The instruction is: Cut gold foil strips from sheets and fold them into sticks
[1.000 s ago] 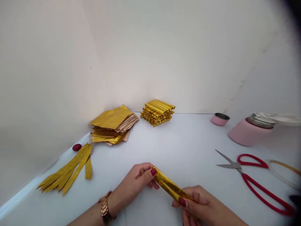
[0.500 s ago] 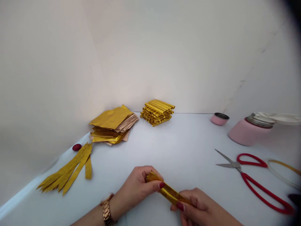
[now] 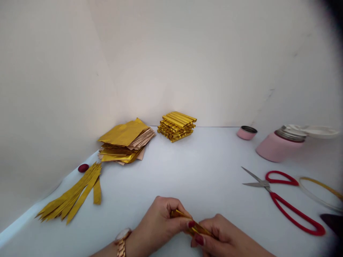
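Observation:
Near the front edge of the view, a folded gold foil strip (image 3: 199, 228) is held between both hands. My left hand (image 3: 164, 223), with a watch (image 3: 122, 242) on its wrist, is closed around the strip's upper left end, thumb on top. My right hand (image 3: 221, 233) pinches the lower right part, its thumb close to the left thumb. Fingers cover much of the strip. At the back stands a stack of gold foil tubes (image 3: 177, 126), laid in crossed layers.
Gold sheets (image 3: 123, 134) are piled at the back left, with cut gold strips (image 3: 77, 196) and a dark red oval object (image 3: 83, 167) nearby. To the right lie open red-handled scissors (image 3: 296, 212), a pink jar (image 3: 278, 146), a pink cap (image 3: 247, 133) and a tape roll (image 3: 318, 189).
The hands have drawn closer together along the gold strip, and less of it shows between them. The whole view has shifted slightly.

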A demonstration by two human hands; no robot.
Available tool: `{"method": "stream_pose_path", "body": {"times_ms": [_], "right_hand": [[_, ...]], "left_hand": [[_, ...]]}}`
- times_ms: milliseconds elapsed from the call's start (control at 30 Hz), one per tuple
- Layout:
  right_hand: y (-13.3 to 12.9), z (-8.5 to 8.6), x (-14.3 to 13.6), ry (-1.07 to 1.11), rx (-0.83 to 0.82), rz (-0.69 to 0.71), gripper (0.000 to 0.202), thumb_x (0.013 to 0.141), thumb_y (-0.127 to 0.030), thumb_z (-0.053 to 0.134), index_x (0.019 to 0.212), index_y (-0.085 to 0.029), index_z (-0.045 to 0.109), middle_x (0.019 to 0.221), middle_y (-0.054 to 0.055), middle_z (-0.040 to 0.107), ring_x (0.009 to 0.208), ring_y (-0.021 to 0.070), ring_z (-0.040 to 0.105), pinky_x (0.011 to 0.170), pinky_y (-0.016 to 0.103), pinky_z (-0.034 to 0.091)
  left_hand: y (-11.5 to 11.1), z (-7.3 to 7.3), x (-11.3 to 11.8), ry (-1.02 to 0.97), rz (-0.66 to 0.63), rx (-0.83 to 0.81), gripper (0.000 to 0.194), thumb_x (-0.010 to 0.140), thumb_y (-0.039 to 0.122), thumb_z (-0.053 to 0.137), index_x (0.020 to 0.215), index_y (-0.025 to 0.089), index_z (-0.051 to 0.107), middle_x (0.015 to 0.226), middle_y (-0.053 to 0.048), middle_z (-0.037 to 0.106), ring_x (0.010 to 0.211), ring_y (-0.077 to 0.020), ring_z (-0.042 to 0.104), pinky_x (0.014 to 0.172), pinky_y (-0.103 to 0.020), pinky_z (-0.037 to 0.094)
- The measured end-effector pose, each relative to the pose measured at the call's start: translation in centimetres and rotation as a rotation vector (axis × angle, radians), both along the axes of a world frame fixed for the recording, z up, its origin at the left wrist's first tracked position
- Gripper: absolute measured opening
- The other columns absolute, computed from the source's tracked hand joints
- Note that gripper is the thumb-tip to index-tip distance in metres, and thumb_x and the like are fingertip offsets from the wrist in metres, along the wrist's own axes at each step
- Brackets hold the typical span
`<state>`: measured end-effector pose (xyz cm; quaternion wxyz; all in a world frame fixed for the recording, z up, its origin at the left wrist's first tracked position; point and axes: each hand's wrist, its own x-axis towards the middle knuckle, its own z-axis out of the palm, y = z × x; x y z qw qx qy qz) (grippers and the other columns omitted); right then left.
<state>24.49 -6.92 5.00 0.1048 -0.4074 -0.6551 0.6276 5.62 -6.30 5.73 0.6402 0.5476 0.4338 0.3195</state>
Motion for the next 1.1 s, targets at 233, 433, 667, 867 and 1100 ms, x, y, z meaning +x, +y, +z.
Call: {"method": "stream_pose_path", "body": {"times_ms": [233, 433, 667, 867, 1100], "right_hand": [[0.0, 0.7, -0.8, -0.008, -0.013, 0.004, 0.051, 0.084, -0.057, 0.037, 0.075, -0.014, 0.062, 0.054, 0.000, 0.056, 0.042, 0.0070, 0.044, 0.039, 0.016, 0.029], [0.4, 0.6, 0.2, 0.100, -0.203, -0.052, 0.039, 0.083, -0.053, 0.043, 0.080, -0.016, 0.053, 0.047, -0.004, 0.054, 0.033, 0.0052, 0.039, 0.038, 0.016, 0.029], [1.0, 0.4, 1.7, 0.070, -0.214, -0.031, 0.042, 0.085, -0.056, 0.038, 0.085, -0.017, 0.052, 0.044, -0.008, 0.046, 0.031, 0.0043, 0.035, 0.035, 0.014, 0.029], [1.3, 1.0, 2.3, 0.019, -0.166, -0.038, 0.042, 0.086, -0.054, 0.040, 0.086, -0.015, 0.056, 0.046, -0.010, 0.035, 0.034, 0.0033, 0.023, 0.033, 0.014, 0.022], [1.6, 1.0, 2.9, -0.016, -0.165, -0.034, 0.043, 0.084, -0.056, 0.040, 0.089, -0.016, 0.057, 0.050, -0.009, 0.034, 0.039, 0.0046, 0.024, 0.035, 0.014, 0.023]], "left_hand": [[-0.1, -0.3, 0.3, 0.038, -0.033, 0.069, 0.015, 0.075, 0.026, 0.064, 0.068, 0.012, 0.066, 0.066, -0.004, 0.070, 0.061, -0.0143, 0.062, 0.056, -0.020, 0.045], [1.5, 0.5, -1.1, -0.008, 0.063, 0.044, 0.019, 0.073, 0.030, 0.066, 0.068, 0.011, 0.063, 0.056, -0.001, 0.064, 0.052, -0.0110, 0.057, 0.051, -0.020, 0.044], [2.8, 0.5, -2.1, 0.014, 0.030, -0.032, 0.029, 0.074, 0.041, 0.063, 0.072, 0.011, 0.061, 0.057, -0.001, 0.065, 0.053, -0.0113, 0.059, 0.052, -0.020, 0.044], [2.7, -0.1, -2.9, 0.043, -0.110, -0.078, 0.039, 0.083, 0.051, 0.048, 0.075, 0.013, 0.056, 0.060, -0.003, 0.066, 0.051, -0.0118, 0.061, 0.051, -0.021, 0.047], [3.2, -0.7, -3.2, 0.143, -0.092, -0.019, 0.042, 0.084, 0.055, 0.042, 0.071, 0.015, 0.052, 0.043, 0.003, 0.057, 0.034, -0.0076, 0.048, 0.036, -0.015, 0.037]]}}
